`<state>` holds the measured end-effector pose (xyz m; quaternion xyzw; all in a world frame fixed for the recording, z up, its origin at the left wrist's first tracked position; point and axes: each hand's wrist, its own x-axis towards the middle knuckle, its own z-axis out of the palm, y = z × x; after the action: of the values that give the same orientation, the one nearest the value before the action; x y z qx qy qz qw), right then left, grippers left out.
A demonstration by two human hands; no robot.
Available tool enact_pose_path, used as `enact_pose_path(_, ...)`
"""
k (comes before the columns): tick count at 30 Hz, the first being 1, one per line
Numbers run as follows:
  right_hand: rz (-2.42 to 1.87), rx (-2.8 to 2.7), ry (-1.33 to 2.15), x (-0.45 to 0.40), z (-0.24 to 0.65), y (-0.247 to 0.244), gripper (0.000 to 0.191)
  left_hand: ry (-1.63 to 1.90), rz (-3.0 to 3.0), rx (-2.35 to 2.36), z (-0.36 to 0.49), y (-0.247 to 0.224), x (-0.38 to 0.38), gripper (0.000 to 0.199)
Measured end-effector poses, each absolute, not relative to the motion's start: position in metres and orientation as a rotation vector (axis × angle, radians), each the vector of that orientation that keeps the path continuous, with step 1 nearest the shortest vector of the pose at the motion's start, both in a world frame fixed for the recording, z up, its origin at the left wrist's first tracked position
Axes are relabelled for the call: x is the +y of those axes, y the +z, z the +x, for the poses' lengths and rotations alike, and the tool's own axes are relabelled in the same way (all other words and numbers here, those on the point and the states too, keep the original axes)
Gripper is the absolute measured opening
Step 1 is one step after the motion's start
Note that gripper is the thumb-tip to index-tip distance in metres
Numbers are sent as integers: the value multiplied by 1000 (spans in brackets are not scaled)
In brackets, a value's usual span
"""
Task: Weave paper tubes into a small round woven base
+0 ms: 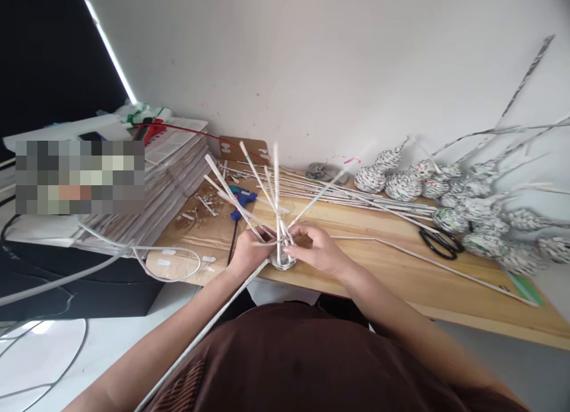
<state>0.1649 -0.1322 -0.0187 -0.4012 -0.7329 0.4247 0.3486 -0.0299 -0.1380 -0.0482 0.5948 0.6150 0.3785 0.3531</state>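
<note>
Head view, and the base is at the tabletop's six-o'clock edge: left hand in a closed grip on its nine-o'clock side, fingertips hidden, right hand lightly pinching strips at three! Even pressure low down should keep them splayed, unkinked.

Through the head camera I see a wooden table beneath the fingers. Left of them lies cardboard with scraps; beyond-left, I make out a glue gun. Paper rods lie beyond. Rightward run a long strip, scissors and, beyond these, woven gourds.
</note>
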Motion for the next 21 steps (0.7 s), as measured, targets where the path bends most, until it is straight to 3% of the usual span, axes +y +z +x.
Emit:
enact_pose_path(3, -870, -1789, 1292, -134, 172, -25, 14, 999, 1556, 1573, -28, -49, -137, 22)
enact_pose_path(11, -709, -1817, 1363, -138, 182, -24, 7, 940, 1639, 1616, -23, -47, -139, 16)
enact_pose_path(17, -873, -2059, 887, -147, 183, -7, 17, 938, 1662, 1643, -23, -47, -140, 17)
enact_pose_path(21, -743, -2285, 782, -155, 183, 0, 14, 933, 1655, 1640, -22, -42, -142, 17)
